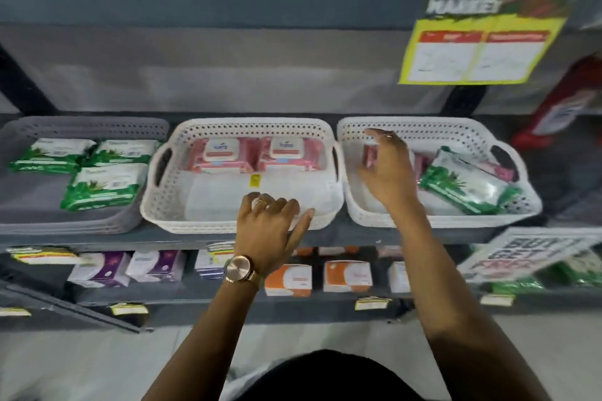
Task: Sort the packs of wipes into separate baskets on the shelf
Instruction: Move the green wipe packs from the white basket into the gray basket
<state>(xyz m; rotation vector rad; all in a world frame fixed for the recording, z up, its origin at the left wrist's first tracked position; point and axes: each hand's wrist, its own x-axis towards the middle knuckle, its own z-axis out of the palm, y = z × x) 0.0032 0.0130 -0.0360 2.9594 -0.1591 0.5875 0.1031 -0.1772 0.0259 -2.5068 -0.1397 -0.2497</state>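
Right hand (387,169) spread, empty, reaching into right basket (439,221) (pink pack (369,156) behind fingers, green packs (469,184) mixed in). Left hand (270,221) resting open on middle basket (241,221) rim. Risk: grabbing wrong colour, tipping basket off shelf edge.

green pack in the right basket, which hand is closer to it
Right. The right hand is in the same basket, just left of the green pack; the left hand rests on the middle basket's front rim.
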